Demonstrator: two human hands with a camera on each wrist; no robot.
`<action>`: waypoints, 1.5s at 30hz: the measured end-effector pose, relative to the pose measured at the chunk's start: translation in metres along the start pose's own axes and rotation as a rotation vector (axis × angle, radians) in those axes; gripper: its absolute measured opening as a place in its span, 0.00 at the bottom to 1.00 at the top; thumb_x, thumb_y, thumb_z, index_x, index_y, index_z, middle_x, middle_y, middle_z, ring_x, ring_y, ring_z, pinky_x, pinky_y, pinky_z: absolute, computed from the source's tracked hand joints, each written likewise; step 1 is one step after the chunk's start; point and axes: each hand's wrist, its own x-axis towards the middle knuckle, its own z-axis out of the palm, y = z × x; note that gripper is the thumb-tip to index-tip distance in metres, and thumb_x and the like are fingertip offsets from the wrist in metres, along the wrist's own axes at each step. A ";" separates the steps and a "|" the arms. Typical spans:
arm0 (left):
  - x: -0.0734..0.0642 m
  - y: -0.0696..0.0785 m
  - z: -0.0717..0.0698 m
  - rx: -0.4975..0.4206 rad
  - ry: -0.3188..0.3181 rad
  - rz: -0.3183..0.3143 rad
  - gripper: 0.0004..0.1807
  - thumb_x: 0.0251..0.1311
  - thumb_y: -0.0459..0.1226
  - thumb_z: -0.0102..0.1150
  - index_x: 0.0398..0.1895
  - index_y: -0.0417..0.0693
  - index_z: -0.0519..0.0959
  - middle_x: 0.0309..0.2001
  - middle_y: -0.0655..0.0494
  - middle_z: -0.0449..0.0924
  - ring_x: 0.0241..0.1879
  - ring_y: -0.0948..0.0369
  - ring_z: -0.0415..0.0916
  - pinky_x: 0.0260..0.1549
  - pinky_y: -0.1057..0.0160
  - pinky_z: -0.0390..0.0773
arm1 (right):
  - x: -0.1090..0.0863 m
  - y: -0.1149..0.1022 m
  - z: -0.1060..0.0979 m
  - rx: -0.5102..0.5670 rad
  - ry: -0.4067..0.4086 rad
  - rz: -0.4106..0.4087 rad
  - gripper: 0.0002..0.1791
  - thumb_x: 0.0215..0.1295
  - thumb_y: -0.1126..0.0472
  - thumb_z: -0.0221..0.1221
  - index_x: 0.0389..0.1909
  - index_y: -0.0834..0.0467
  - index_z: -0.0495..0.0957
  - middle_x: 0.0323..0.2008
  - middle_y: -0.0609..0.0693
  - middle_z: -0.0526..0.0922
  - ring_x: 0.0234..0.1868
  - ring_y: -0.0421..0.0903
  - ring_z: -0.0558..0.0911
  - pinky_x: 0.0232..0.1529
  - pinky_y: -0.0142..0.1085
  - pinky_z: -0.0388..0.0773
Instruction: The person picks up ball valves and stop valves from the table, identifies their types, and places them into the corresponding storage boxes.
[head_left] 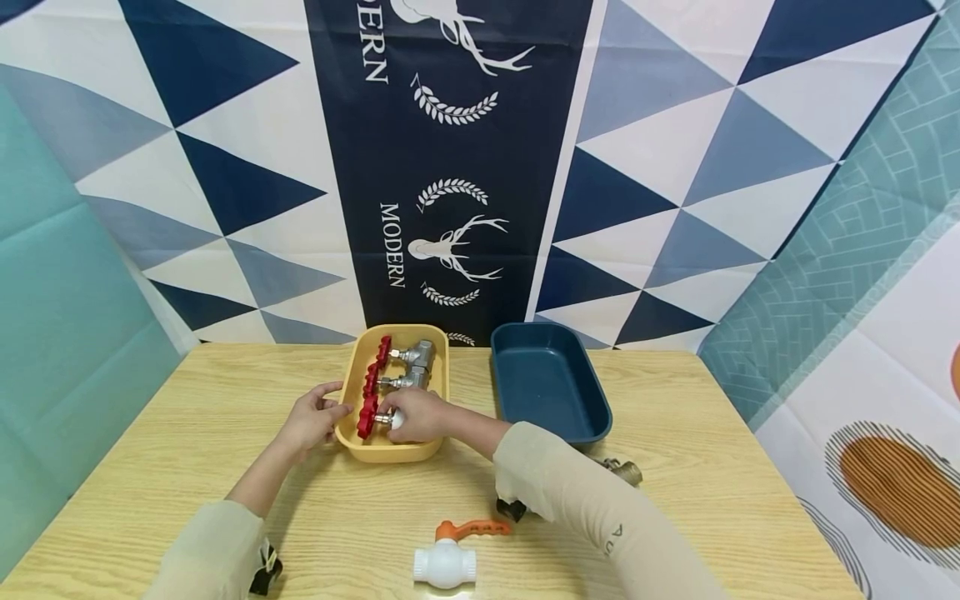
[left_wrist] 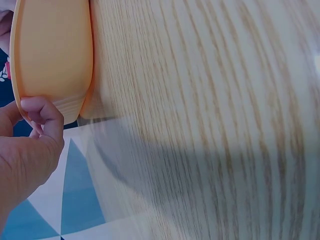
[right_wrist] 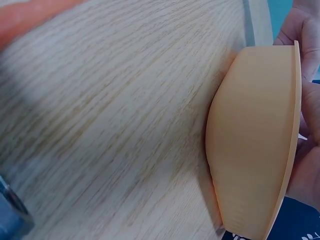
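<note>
A yellow tray (head_left: 393,454) stands at the back of the table, slightly left of centre. My left hand (head_left: 310,423) pinches its left rim; in the left wrist view the fingers (left_wrist: 42,107) curl over that rim. Inside the tray, two metal valves with red handwheels (head_left: 416,357) lie one behind the other. Nearest the front, my right hand (head_left: 420,415) grips another red-handwheel valve (head_left: 367,417), whose body it mostly covers; a bit of white shows by the fingers. From the right wrist view, the tray's outer wall (right_wrist: 252,130) hides most of that hand.
Right of the yellow tray is a blue tray (head_left: 551,375) with nothing in it. A white plastic ball valve (head_left: 445,565) with an orange lever lies at the front. Beneath the right forearm, a brass-coloured fitting (head_left: 628,473) partly shows. A patterned cloth hangs behind the table.
</note>
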 end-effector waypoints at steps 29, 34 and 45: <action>0.003 -0.003 0.000 -0.004 -0.008 0.018 0.30 0.64 0.31 0.49 0.68 0.36 0.54 0.39 0.50 0.69 0.24 0.66 0.69 0.20 0.72 0.73 | 0.010 -0.002 0.004 -0.055 -0.014 0.017 0.20 0.54 0.55 0.65 0.49 0.52 0.78 0.46 0.44 0.81 0.47 0.38 0.77 0.44 0.29 0.73; 0.003 -0.004 0.000 0.007 -0.001 0.008 0.30 0.65 0.32 0.50 0.68 0.37 0.55 0.39 0.50 0.69 0.24 0.66 0.68 0.20 0.71 0.72 | 0.011 -0.002 0.006 -0.067 -0.020 0.022 0.20 0.54 0.55 0.65 0.49 0.51 0.78 0.46 0.44 0.82 0.48 0.39 0.77 0.45 0.29 0.73; 0.001 -0.003 -0.001 -0.002 -0.010 0.019 0.30 0.65 0.32 0.49 0.69 0.37 0.54 0.40 0.49 0.69 0.25 0.65 0.69 0.20 0.71 0.73 | 0.013 -0.002 0.008 -0.083 -0.017 0.027 0.20 0.53 0.54 0.65 0.49 0.50 0.78 0.46 0.44 0.82 0.50 0.41 0.77 0.47 0.32 0.74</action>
